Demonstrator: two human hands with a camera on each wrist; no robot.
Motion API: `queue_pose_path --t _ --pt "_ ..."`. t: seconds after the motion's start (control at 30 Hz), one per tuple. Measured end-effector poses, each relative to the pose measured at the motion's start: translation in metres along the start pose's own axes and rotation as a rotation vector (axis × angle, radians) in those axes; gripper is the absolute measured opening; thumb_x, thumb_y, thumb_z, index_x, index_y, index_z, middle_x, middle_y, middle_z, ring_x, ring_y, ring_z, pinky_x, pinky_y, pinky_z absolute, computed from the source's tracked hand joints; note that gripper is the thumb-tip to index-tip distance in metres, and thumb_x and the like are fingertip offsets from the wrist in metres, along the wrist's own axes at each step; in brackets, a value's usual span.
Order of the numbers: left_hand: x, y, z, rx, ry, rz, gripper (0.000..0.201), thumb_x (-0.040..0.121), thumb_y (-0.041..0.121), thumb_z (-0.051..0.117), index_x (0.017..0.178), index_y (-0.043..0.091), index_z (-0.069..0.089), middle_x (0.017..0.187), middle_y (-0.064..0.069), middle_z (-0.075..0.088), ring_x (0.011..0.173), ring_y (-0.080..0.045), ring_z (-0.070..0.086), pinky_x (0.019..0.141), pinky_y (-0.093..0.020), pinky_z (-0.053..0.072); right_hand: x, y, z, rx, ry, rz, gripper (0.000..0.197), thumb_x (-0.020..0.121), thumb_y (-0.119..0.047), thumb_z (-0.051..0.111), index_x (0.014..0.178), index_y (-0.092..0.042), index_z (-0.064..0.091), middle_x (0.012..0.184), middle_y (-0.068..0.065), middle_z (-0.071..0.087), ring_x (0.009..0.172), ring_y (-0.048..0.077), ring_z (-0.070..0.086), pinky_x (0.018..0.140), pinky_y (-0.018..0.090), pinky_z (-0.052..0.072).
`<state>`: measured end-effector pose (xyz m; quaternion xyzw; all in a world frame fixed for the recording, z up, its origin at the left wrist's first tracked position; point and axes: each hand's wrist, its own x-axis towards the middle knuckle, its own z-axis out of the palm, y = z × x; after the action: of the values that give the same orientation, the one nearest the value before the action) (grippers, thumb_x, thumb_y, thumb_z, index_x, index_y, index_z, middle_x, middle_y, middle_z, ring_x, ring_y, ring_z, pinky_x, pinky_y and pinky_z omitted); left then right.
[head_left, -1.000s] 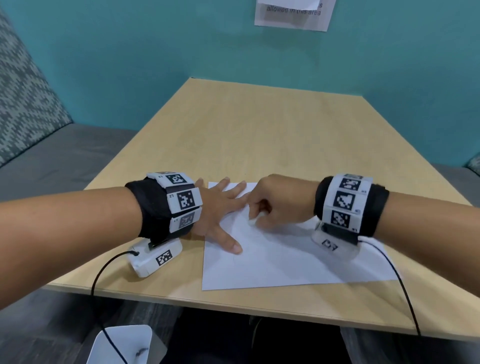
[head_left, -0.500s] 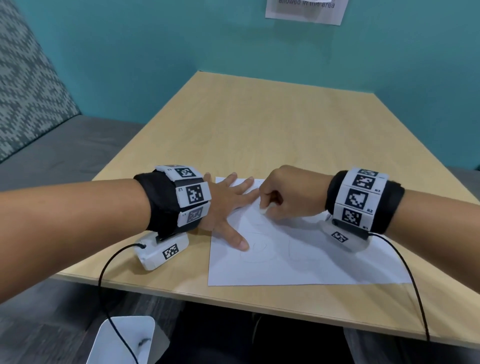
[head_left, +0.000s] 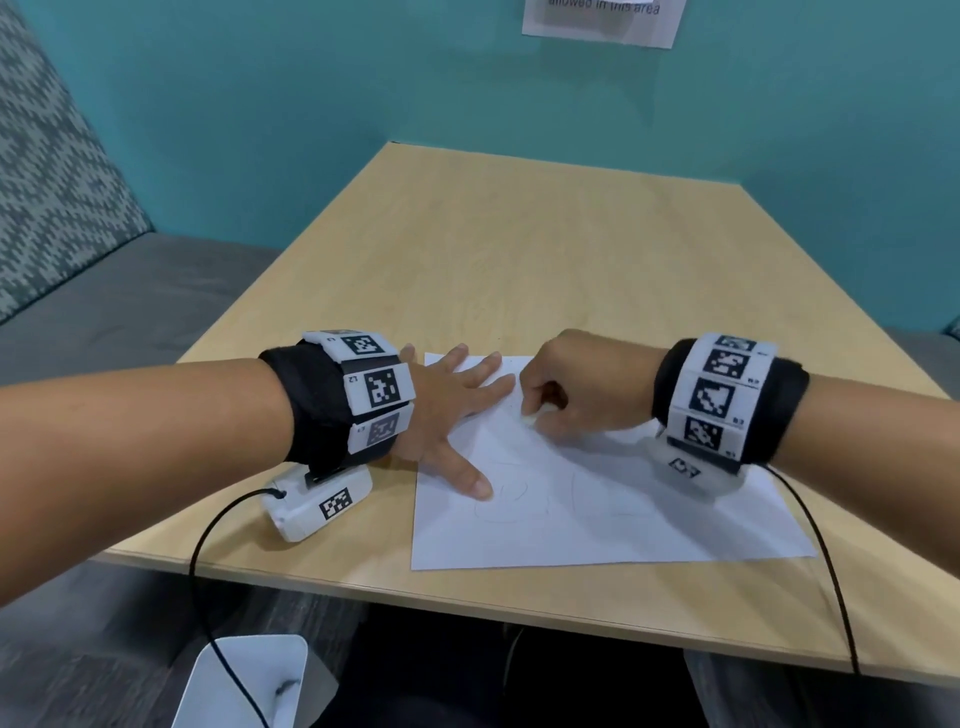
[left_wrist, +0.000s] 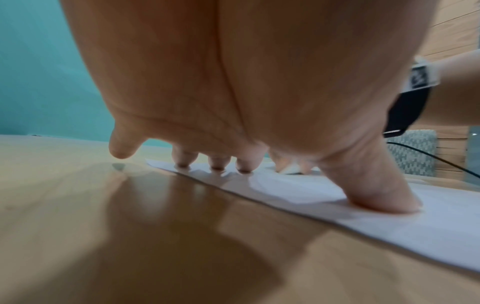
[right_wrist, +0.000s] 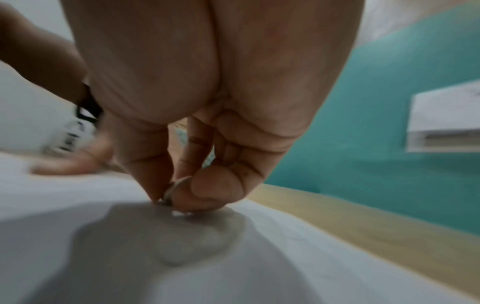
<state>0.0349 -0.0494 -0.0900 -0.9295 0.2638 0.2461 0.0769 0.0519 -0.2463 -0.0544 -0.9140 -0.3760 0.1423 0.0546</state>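
Left hand (head_left: 447, 410) lies flat with fingers spread on the paper (head_left: 597, 525), pinning its left edge to the tabletop (head_left: 519, 260) so it can't slide, while right hand (head_left: 576, 395) pinches a small eraser (head_left: 529, 418) (white, likely rubbing out faint pencil) near the paper's far edge.

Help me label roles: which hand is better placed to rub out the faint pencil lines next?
Right hand: it pinches the white eraser on the paper; left hand is flat, pinning it.
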Motion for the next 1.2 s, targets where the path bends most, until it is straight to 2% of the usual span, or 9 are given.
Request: queue_pose_path --t 0.1,0.23,0.37,0.5,0.63,0.9,0.97,1.1,1.2 --pt "-0.001 0.0 0.0 -0.006 0.011 -0.003 0.122 0.069 0.089 0.05 0.154 0.037 -0.02 0.161 0.01 -0.027 0.15 -0.024 -0.021 0.115 -0.068 -0.002 0.0 0.001 0.002 -0.019 0.042 0.016 0.01 0.078 -0.015 0.063 0.084 -0.013 0.071 0.068 -0.007 0.065 0.058 0.006 0.053 0.061 0.023 0.046" --pt "-0.001 0.0 0.0 -0.001 0.008 0.013 0.121 0.067 0.089 0.05 0.154 0.039 -0.016 0.162 0.009 -0.026 0.15 -0.025 -0.02 0.114 -0.068 -0.001 -0.009 -0.021 0.013 0.011 -0.054 -0.069 0.006 0.079 -0.014 0.061 0.076 -0.019 0.063 0.061 -0.015 0.054 0.056 0.002 0.05 0.061 0.019 0.044" --pt "-0.002 0.001 0.0 -0.005 0.007 -0.009 0.12 0.071 0.087 0.05 0.154 0.035 -0.021 0.161 0.011 -0.027 0.15 -0.023 -0.021 0.115 -0.066 -0.001 0.0 0.009 -0.001 -0.037 0.022 0.041 0.009 0.079 -0.015 0.061 0.081 -0.016 0.07 0.069 -0.008 0.065 0.06 0.008 0.054 0.067 0.032 0.053" --pt "-0.001 -0.002 0.002 -0.019 0.036 0.025 0.119 0.069 0.089 0.049 0.155 0.038 -0.016 0.162 0.01 -0.026 0.15 -0.025 -0.02 0.114 -0.068 0.0 -0.009 -0.022 0.013 0.003 -0.017 -0.063 0.031 0.077 -0.012 0.057 0.055 -0.03 0.046 0.052 -0.013 0.047 0.05 0.006 0.043 0.056 0.019 0.036" --pt "-0.003 0.001 0.001 -0.006 0.017 0.004 0.12 0.071 0.088 0.05 0.154 0.035 -0.02 0.161 0.011 -0.028 0.15 -0.023 -0.021 0.115 -0.067 0.0 -0.003 0.005 0.002 -0.021 0.005 0.032 0.008 0.078 -0.015 0.062 0.077 -0.018 0.069 0.073 -0.009 0.067 0.06 0.004 0.053 0.065 0.024 0.049" --pt "0.004 0.02 -0.02 -0.021 0.025 0.057 0.114 0.078 0.074 0.061 0.155 0.038 -0.014 0.165 0.006 -0.016 0.151 -0.029 -0.014 0.116 -0.062 0.0 0.0 0.014 0.003 0.0 0.055 0.051 0.011 0.077 -0.012 0.061 0.081 -0.012 0.071 0.072 -0.003 0.067 0.062 0.013 0.056 0.062 0.027 0.049" --pt "0.008 0.02 -0.015 -0.095 0.021 0.084 0.115 0.078 0.071 0.065 0.155 0.04 -0.014 0.164 0.007 -0.02 0.151 -0.032 -0.016 0.116 -0.059 -0.003 -0.002 0.013 0.003 0.006 0.065 0.04 0.013 0.078 -0.012 0.059 0.082 -0.013 0.071 0.066 -0.007 0.062 0.057 0.006 0.052 0.061 0.025 0.047" --pt "0.014 0.014 -0.002 -0.124 0.073 0.101 0.111 0.071 0.079 0.063 0.153 0.049 -0.005 0.164 0.013 -0.02 0.151 -0.028 -0.018 0.113 -0.071 0.0 -0.014 -0.016 0.014 0.028 -0.018 -0.12 0.01 0.077 -0.007 0.058 0.079 -0.007 0.068 0.058 -0.01 0.052 0.05 0.003 0.045 0.054 0.009 0.034" --pt "0.015 0.011 -0.002 -0.111 0.065 0.101 0.112 0.07 0.081 0.06 0.152 0.049 -0.008 0.163 0.016 -0.022 0.151 -0.027 -0.018 0.112 -0.072 0.0 -0.006 -0.005 0.003 -0.022 -0.042 -0.078 0.017 0.078 -0.008 0.06 0.089 -0.01 0.072 0.064 -0.011 0.058 0.054 0.0 0.048 0.059 0.01 0.037"
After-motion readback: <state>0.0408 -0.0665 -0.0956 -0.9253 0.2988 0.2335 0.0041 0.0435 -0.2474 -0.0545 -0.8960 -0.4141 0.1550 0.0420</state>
